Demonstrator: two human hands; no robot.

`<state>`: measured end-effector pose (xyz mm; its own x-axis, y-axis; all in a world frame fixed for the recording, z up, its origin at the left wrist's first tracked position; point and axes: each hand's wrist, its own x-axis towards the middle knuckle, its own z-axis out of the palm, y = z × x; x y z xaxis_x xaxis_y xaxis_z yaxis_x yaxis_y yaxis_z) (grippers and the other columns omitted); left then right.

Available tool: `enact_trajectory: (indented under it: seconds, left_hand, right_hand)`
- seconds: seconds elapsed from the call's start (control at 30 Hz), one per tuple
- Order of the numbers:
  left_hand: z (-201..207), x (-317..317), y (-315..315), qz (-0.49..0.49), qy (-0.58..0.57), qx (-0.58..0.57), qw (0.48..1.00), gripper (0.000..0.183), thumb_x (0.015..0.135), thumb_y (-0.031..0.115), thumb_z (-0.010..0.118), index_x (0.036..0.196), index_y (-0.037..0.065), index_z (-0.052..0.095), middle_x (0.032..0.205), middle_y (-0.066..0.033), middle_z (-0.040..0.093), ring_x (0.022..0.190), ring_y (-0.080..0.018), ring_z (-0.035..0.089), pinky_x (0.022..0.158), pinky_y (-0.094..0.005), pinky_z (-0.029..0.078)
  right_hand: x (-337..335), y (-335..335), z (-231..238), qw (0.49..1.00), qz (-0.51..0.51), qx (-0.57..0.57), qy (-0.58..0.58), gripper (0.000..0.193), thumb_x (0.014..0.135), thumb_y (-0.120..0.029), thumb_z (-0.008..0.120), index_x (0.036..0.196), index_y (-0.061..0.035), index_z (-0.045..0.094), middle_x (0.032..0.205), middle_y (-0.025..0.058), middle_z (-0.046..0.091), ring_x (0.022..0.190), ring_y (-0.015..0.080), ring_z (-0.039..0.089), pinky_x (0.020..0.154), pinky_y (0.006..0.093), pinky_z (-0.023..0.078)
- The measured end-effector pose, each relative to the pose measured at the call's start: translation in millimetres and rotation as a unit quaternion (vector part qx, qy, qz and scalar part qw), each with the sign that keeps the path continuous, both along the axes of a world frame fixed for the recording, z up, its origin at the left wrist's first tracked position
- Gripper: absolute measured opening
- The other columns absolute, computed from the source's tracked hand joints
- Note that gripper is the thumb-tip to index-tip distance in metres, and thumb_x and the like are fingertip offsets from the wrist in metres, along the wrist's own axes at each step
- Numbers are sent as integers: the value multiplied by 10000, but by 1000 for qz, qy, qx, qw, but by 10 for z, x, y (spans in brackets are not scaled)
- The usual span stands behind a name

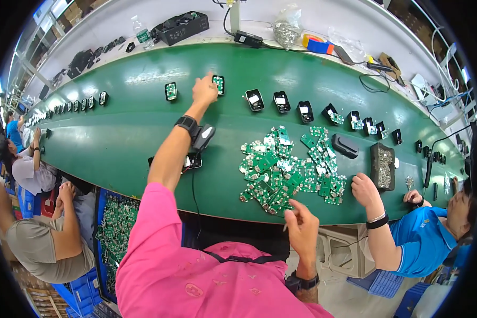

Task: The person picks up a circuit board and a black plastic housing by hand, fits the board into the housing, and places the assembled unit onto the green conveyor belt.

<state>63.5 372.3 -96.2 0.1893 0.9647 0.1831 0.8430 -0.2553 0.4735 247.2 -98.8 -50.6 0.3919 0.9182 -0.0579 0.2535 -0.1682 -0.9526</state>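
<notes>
My left hand (204, 90) is stretched far across the green table, its fingers closed at the left edge of a small black case (221, 92) with a green circuit board (218, 83) in it. To its left stands another black case with a board (170, 91). Close to the table's front edge, my right hand (302, 228) has its thumb and fingers apart, beside the near edge of a loose heap of green circuit boards (270, 164). I make out nothing held in it.
More black cases (254, 99) form a row toward the right, some with boards hanging out. A dark box of small parts (382, 167) and a black lid-like piece (345, 146) lie right of the heap. A co-worker's hand (367, 191) rests nearby. Others sit at the left.
</notes>
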Motion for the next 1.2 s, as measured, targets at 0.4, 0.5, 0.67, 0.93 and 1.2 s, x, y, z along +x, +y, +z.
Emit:
enact_trajectory:
  seconds: [0.4,0.5,0.67,0.93,1.2]
  left_hand:
    - [471,729,-1047,-200,19,-9,980,764,664,334,824,1290,13,527,1222,-227,619,1059,-420,634,887,-468,534]
    - [731,660,-1448,-219,77,79,969,685,679,315,824,1201,1,509,1090,-209,637,986,-404,641,816,-478,549]
    - [1151,333,-3050,-327,182,143,916,601,628,237,828,1103,21,531,926,-108,606,878,-259,641,696,-357,536]
    - [933,-277,-3830,-303,33,50,951,790,608,265,863,1290,15,553,1127,-119,641,939,-243,666,798,-352,542]
    - [631,-568,-3913,-108,-421,-414,800,878,634,-24,821,1399,27,394,1326,-103,490,1124,-196,603,930,-335,540]
  right_hand:
    - [67,201,227,994,-33,84,-57,216,927,-63,641,1120,25,680,723,24,625,644,73,577,576,231,453]
    - [62,251,266,988,-55,101,-101,179,914,-73,658,1063,21,690,723,37,634,626,85,579,570,242,452]
    - [-200,438,273,977,-20,123,-174,201,835,-94,751,1002,-10,676,737,62,625,586,139,574,538,290,460]
    - [-288,194,161,959,150,189,-151,77,815,-47,719,861,-18,665,714,94,624,598,219,622,525,328,471]
    - [352,-286,-197,967,-119,9,-227,188,828,-21,733,1008,4,684,751,28,585,587,93,513,536,247,418]
